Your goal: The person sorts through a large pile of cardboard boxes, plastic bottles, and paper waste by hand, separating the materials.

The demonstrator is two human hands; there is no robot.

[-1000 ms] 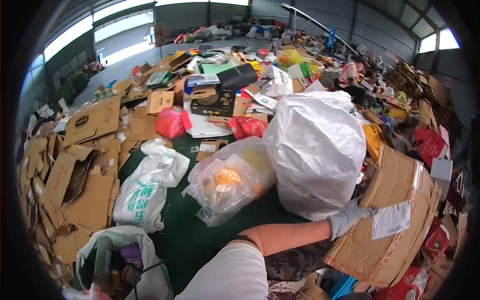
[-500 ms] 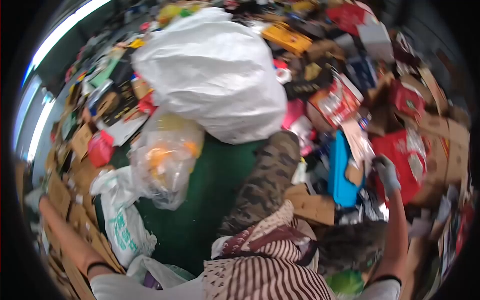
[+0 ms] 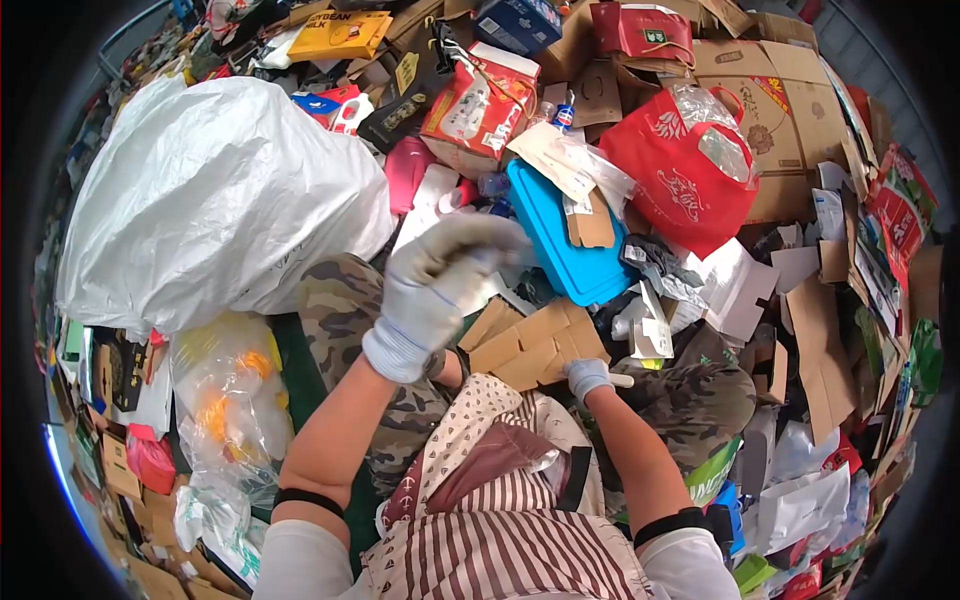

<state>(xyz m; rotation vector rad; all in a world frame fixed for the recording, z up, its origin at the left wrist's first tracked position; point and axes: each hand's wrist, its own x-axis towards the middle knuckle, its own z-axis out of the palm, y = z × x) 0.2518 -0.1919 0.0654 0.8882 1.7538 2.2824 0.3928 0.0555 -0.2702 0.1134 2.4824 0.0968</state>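
My left hand (image 3: 440,285), in a white-grey work glove, is raised over my camouflage-trousered leg. Its fingers are bent, apart and blurred, and nothing shows in them. Just beyond it lies a bright blue plastic lid or box (image 3: 560,225) with a brown card piece on top. Low in front of me, my gloved right hand (image 3: 588,378) is closed at the near edge of a flattened cardboard box (image 3: 535,345). A pale, rod-like handle (image 3: 622,380) sticks out beside that hand; its other end is hidden.
A big white sack (image 3: 220,200) bulges at the left, above a clear plastic bag (image 3: 225,400) with orange contents. A red carrier bag (image 3: 680,170) and a red-and-white carton (image 3: 480,105) lie beyond the blue plastic. Mixed cardboard and packaging surround me.
My view has swung right, so the white sack now sits further left. Both hands have come in from the far sides to the middle in front of me.
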